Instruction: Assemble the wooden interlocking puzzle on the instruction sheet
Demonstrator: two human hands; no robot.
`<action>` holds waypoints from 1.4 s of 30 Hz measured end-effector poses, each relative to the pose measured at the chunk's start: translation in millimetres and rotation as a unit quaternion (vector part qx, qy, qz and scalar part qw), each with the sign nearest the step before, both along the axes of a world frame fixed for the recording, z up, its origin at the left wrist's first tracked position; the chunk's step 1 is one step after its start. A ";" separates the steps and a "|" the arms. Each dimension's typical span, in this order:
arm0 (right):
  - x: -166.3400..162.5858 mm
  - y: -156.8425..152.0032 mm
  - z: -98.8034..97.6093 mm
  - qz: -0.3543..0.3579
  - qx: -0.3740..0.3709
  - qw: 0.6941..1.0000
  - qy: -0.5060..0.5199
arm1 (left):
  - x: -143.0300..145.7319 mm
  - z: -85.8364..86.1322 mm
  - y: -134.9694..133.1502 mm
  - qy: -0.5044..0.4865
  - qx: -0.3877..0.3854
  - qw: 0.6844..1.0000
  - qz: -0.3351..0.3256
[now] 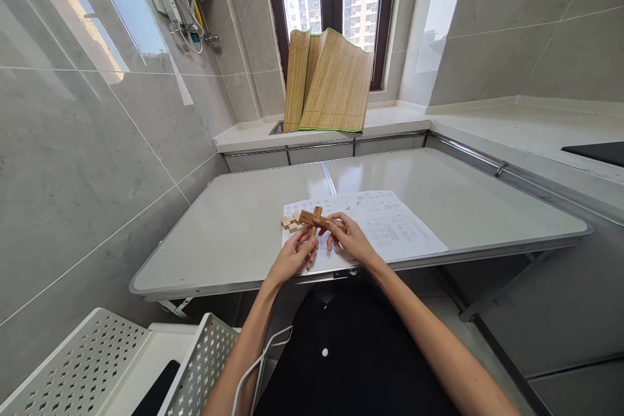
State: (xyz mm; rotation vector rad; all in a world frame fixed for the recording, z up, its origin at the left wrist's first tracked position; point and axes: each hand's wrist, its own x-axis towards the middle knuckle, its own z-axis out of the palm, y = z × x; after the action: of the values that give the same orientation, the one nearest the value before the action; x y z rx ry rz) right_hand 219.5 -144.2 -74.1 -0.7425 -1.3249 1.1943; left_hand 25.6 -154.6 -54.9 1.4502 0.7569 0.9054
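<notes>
Above the near edge of the table, both hands hold a brown wooden interlocking puzzle [316, 215] made of crossed bars. My left hand [293, 256] pinches its lower bar from below. The fingers of my right hand [349, 238] grip the bar that points right. Just left of the puzzle, several pale wooden blocks [289, 223] with notched shapes lie together on a printed paper sheet [412, 234]. The sheet carries line drawings and text, partly covered by my hands.
The white folding table [219, 227] has a seam down its middle. A bamboo mat [338, 81] stands folded on the sill before the window. A white perforated basket [104, 351] sits low at the left. A white cable [251, 367] runs by my left forearm.
</notes>
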 end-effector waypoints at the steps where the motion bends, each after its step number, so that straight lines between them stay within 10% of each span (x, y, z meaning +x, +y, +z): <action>1: 0.0 0.9 -1.5 -0.002 -0.001 1.000 0.003 | -0.3 -0.5 -0.1 0.010 0.004 1.000 0.000; 42: 4.9 -2.3 1.4 0.016 -0.019 1.000 -0.003 | -2.6 -2.2 3.9 0.043 0.003 0.999 0.020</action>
State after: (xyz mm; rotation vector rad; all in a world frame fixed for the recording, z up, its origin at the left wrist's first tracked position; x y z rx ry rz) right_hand 224.5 -146.6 -72.7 -0.7552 -1.3253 1.2475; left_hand 23.0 -150.7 -57.1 1.4915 0.8508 0.8811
